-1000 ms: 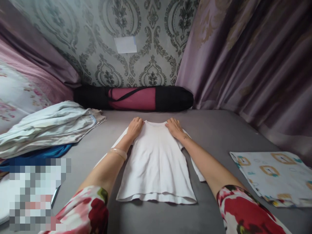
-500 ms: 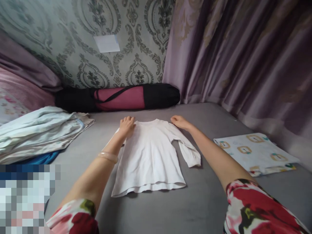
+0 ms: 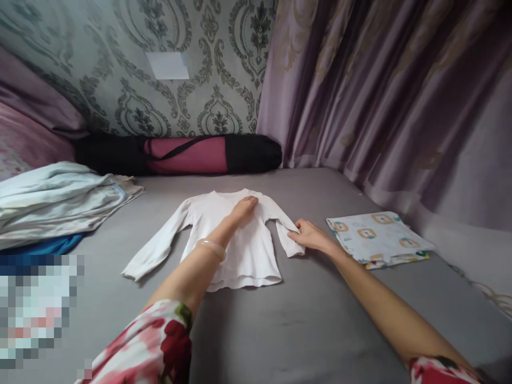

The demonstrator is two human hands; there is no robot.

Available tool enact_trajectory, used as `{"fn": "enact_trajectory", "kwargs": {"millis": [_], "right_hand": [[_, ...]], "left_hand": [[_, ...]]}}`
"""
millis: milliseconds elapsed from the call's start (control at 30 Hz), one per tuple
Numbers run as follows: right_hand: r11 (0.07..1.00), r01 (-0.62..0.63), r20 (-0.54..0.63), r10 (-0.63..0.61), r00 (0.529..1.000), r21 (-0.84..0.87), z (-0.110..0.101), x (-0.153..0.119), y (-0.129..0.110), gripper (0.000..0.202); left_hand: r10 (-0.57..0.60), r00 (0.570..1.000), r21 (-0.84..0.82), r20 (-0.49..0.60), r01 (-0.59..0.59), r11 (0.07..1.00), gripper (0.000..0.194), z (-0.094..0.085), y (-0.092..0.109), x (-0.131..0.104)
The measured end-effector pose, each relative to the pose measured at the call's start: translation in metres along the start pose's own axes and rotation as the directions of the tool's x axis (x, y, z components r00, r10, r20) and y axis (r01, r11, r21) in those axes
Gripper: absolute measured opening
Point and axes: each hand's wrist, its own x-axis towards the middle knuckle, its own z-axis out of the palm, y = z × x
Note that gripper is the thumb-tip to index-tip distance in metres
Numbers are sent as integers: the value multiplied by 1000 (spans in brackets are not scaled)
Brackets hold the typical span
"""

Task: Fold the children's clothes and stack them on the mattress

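Two bare hands tend a white long-sleeved shirt (image 3: 250, 258) spread on a gray surface (image 3: 320, 320), its neckline at the far end and its hem toward the person in floral cuffs (image 3: 160, 338). The right hand (image 3: 310, 234) pinches the outer edge of the right-side sleeve (image 3: 285, 241) near its end, while the left hand (image 3: 243, 209) rests on the upper chest, fingers bent downward; whether it grips any fabric cannot be told from this angle. Laying-out appears mostly done: the shirt's body is flat, no fold crosses it, and the left-side sleeve (image 3: 160, 248) slants outward untouched. The pinched sleeve, not yet released, looks like the part left to settle. At right, a printed cloth (image 3: 384, 237) lies in a flat, folded block, seemingly finished. At left, pale cloths (image 3: 60, 194) sit loosely heaped over a blue cloth (image 3: 48, 246), apparently not dealt with, well apart from both hands.
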Motion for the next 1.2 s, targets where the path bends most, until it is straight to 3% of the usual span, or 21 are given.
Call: {"fn": "enact_trajectory", "kwargs": {"millis": [167,333,400,467,533,633,700,800,933,1100,1200], "right_hand": [[999,-13,-22,13,1000,32,6,10,-6,31],[978,33,116,-58,992,208,-3,27,-1,23],[981,38,145,-66,987,188,-12,33,1,21],[996,60,75,-65,995,66,-25,35,2,22],[990,85,-70,-93,993,-113,-38,33,0,29],[927,57,-278,-170,945,-371,-47,23,-4,39],[865,42,-328,-234,915,-501,-42,15,-4,39],[798,65,-275,-281,920,-599,-24,6,7,39],[794,119,-138,-247,959,-596,-11,2,29,43],[898,146,161,-85,983,-416,-36,23,46,53],[953,44,104,-13,994,-299,-46,46,50,49]], "left_hand": [[-59,992,-104,-114,47,994,35,23,1,-2],[-88,989,-115,-122,74,991,39,27,-3,-4],[-95,989,-112,-113,83,990,40,27,-3,-3],[-100,990,-107,-103,89,990,40,26,-3,-3],[-101,990,-103,-98,91,991,40,25,-3,-3],[-105,989,-95,-104,95,991,39,24,-1,-4],[-112,988,-93,-108,102,990,39,24,0,-4],[-106,988,-78,-111,98,992,39,23,1,-3],[-59,992,-36,-113,55,998,38,22,3,-4],[-53,994,-10,-92,52,999,38,20,6,-5],[-51,995,-8,-87,51,999,39,20,6,-5]]}}
